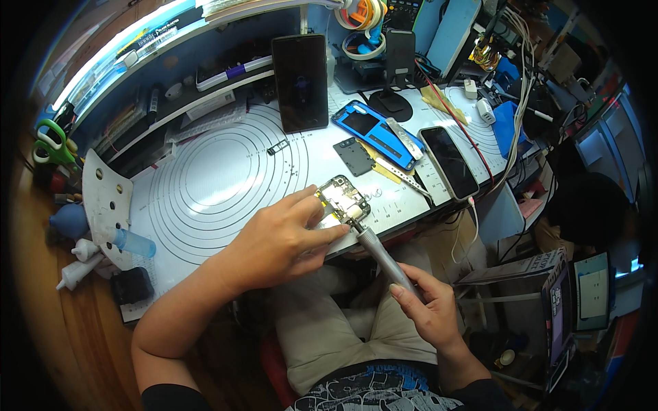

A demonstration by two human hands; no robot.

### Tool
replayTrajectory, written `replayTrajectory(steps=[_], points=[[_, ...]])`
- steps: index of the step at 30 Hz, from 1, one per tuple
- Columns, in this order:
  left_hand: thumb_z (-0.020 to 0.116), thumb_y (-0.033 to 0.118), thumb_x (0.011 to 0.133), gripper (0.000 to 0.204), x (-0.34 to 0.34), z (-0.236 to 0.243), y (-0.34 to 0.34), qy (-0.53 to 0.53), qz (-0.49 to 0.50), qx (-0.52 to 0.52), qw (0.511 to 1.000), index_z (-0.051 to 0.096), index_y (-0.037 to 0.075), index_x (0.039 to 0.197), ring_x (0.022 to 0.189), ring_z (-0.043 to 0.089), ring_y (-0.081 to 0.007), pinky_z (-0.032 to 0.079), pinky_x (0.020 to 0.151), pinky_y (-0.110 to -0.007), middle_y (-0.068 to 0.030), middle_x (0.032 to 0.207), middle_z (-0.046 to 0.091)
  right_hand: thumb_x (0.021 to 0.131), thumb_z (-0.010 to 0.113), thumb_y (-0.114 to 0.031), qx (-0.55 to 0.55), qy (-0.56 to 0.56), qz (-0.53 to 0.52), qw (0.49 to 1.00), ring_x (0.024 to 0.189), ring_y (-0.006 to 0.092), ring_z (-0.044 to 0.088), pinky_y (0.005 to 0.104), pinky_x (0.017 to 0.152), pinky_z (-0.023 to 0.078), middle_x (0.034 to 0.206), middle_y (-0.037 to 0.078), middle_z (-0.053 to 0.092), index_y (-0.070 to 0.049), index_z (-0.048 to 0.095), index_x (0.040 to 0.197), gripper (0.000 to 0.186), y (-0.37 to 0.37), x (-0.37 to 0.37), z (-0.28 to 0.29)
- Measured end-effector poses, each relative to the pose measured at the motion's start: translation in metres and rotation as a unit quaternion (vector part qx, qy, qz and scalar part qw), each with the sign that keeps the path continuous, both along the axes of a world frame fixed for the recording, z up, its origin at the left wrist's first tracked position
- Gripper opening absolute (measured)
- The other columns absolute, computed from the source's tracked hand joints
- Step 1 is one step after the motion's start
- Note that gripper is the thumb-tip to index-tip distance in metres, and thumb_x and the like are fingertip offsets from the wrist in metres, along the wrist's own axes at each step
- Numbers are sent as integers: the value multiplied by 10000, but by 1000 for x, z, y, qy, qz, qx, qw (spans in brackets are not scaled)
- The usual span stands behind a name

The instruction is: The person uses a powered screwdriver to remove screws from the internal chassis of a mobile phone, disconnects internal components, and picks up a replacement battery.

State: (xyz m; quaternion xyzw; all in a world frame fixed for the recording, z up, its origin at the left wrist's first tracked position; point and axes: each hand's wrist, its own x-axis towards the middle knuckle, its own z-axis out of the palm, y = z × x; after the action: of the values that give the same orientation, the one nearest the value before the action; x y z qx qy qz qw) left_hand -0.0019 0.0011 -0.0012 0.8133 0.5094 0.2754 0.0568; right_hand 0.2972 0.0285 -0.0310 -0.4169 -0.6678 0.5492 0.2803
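On my feed, the stripped phone (pixel 346 196) sits at the bench's near edge, board side up; can't tell if it rests on the white mat (pixel 181 240) or is held just above. Key relation for me: it lies ahead and to the left of the right hand (pixel 428 308), in line with the grey pen-like tool (pixel 386 259), whose long axis slants forward-left, tip at the phone's near corner. Contact or tiny gap at the tip, I can't resolve. Phone's long axis seems to run back toward the left hand (pixel 284 236), which hides part of it. Left is nearer: fingers curled and gripping the phone's side, one fingertip just beside the tool tip. Right is wrapped around the tool's rear end, thumb on top, well apart from the phone.
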Motion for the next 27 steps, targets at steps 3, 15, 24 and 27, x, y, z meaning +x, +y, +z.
replayTrajectory(steps=[3,15,24,27], points=[[758,24,710,520,0,0,0,-7,-3,-4,1000,751,173,1208,922,658,-296,489,1126,-505,-72,859,511,946,731,-82,-30,18,-3,999,819,67,622,224,719,494,936,57,722,43,668,1270,353,-2,0,0],[763,22,711,538,-1,1,-1,9,0,-10,1000,746,185,1224,984,662,-307,503,1111,-492,-68,883,520,982,695,-98,-85,57,-6,995,705,28,546,192,606,426,872,1,662,43,640,1310,361,-3,-2,-1],[769,35,723,511,1,1,-1,10,4,-8,1000,729,161,1217,1049,668,-326,505,1097,-481,-71,922,550,997,669,-87,-94,102,-32,990,634,25,519,194,528,391,846,10,644,46,604,1341,375,-3,1,-5],[787,81,725,551,2,-1,-4,-11,24,-15,1000,665,111,1261,1048,642,-332,505,1048,-478,-100,1000,587,999,656,-70,-77,124,-43,988,629,24,514,194,522,388,858,21,648,50,586,1357,384,-3,3,-4]])
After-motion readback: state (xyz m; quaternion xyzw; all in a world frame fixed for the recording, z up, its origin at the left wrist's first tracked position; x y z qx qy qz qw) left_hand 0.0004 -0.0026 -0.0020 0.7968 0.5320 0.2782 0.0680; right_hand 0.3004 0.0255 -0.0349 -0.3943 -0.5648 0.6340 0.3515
